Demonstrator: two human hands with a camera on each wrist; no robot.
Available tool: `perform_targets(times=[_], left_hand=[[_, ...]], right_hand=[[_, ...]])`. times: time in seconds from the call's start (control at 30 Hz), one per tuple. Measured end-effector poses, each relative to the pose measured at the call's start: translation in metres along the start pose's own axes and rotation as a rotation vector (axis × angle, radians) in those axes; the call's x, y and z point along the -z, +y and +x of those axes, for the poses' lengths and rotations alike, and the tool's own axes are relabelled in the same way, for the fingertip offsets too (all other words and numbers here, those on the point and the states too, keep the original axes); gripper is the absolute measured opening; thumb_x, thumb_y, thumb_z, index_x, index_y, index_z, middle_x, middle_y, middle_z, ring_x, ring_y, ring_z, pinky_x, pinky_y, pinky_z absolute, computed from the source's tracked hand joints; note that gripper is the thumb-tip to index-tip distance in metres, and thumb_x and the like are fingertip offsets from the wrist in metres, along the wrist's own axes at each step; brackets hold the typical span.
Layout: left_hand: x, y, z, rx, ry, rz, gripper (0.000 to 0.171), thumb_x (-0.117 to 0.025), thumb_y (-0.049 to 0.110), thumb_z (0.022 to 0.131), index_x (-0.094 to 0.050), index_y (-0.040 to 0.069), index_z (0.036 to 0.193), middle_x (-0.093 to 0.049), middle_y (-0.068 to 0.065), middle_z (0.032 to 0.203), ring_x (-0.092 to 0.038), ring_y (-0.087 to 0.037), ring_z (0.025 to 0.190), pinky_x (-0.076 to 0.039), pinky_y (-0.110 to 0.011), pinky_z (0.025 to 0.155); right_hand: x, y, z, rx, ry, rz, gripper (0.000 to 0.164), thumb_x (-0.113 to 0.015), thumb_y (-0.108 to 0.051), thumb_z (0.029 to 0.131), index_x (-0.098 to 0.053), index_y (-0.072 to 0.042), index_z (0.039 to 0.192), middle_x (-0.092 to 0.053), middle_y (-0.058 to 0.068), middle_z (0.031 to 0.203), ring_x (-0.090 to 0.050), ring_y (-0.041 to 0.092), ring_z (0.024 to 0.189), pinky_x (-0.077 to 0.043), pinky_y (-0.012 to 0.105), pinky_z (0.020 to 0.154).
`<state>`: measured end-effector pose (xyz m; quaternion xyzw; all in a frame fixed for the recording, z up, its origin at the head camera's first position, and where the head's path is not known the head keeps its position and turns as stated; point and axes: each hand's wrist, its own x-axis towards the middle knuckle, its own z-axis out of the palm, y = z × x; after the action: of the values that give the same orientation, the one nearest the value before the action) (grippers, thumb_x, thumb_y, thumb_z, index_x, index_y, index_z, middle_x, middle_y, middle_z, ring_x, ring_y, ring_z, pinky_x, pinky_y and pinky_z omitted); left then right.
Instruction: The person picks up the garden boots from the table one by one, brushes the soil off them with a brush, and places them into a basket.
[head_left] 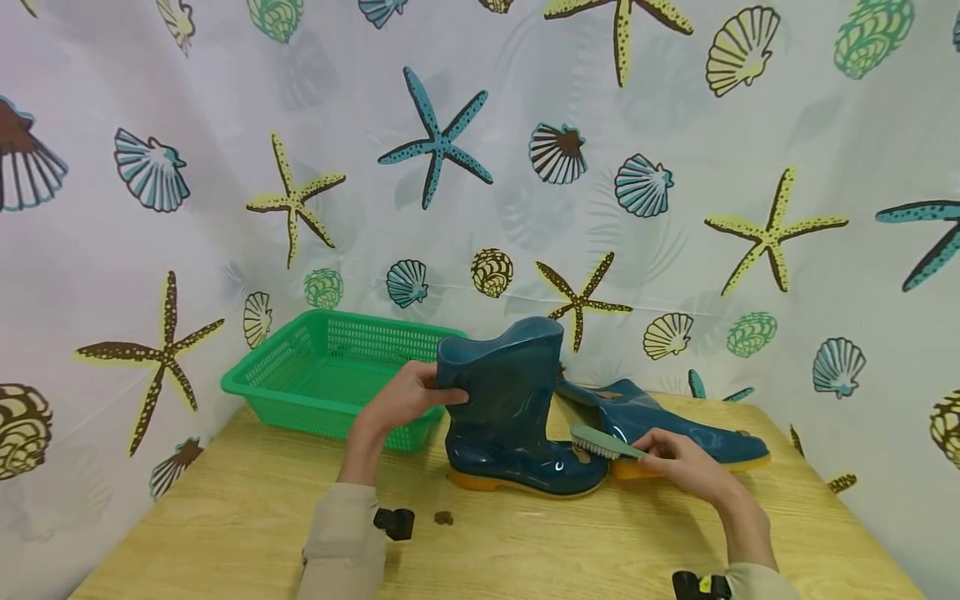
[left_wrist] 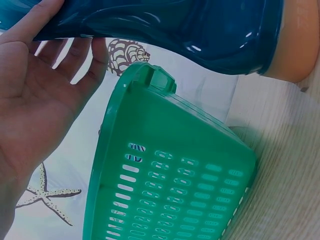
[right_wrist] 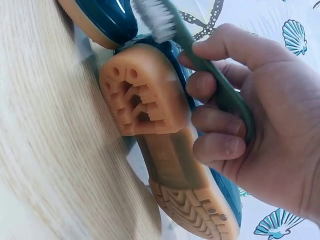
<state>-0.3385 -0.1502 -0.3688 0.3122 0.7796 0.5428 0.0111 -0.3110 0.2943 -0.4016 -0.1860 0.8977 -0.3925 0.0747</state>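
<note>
A dark blue rain boot point(head_left: 504, 408) with an orange-tan sole stands upright on the table, toe to the right. My left hand point(head_left: 405, 398) grips the back of its shaft near the top, thumb across the near side. In my right hand point(head_left: 686, 468) is a green-handled scrub brush point(head_left: 617, 443), its white bristles facing down over the boot's toe, close to a brown patch point(head_left: 581, 453) there. The right wrist view shows my fingers point(right_wrist: 220, 120) curled round the brush handle. The second boot point(head_left: 675, 425) lies on its side behind the brush, its ridged sole point(right_wrist: 165, 160) showing.
A green perforated plastic basket point(head_left: 300, 406) stands at the back left, close to my left hand. A small brown lump point(head_left: 443, 517) lies on the wooden table point(head_left: 510, 554) in front of the upright boot. Behind, a curtain point(head_left: 495, 217) printed with shells and starfish encloses the table.
</note>
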Motion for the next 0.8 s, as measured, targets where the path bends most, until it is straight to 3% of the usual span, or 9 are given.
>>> perform_targets(times=[0.1,0.27,0.8], left_hand=[[0.0003,-0.0009,0.0000,0.004,-0.001,-0.003,0.036,-0.071,0.022,0.093,-0.068,0.012,0.128,-0.067,-0.012,0.128,-0.065,-0.027,0.115,-0.053,-0.043,0.096],[0.0008,-0.0028,-0.0001,-0.004,0.004,-0.007,0.035,-0.071,0.021,0.093,-0.069,0.011,0.127,-0.067,-0.013,0.127,-0.065,-0.026,0.114,-0.053,-0.042,0.095],[-0.0011,-0.0013,0.0017,0.008,0.012,0.001,0.030,-0.072,0.020,0.092,-0.072,0.010,0.121,-0.070,-0.012,0.120,-0.067,-0.021,0.107,-0.054,-0.039,0.092]], right_hand=[[0.0000,0.0037,-0.0007,-0.006,-0.023,0.022,0.026,-0.058,-0.018,0.100,-0.060,0.003,0.115,-0.063,0.013,0.092,-0.053,0.011,0.066,-0.046,0.028,0.061],[0.0015,0.0060,-0.0011,-0.047,-0.045,0.056,0.027,-0.056,-0.021,0.101,-0.059,0.001,0.116,-0.062,0.012,0.091,-0.027,0.006,0.045,-0.030,0.022,0.041],[0.0020,0.0078,-0.0056,-0.055,-0.043,0.072,0.028,-0.054,-0.023,0.102,-0.059,0.001,0.115,-0.064,0.017,0.091,-0.024,0.006,0.045,-0.029,0.022,0.041]])
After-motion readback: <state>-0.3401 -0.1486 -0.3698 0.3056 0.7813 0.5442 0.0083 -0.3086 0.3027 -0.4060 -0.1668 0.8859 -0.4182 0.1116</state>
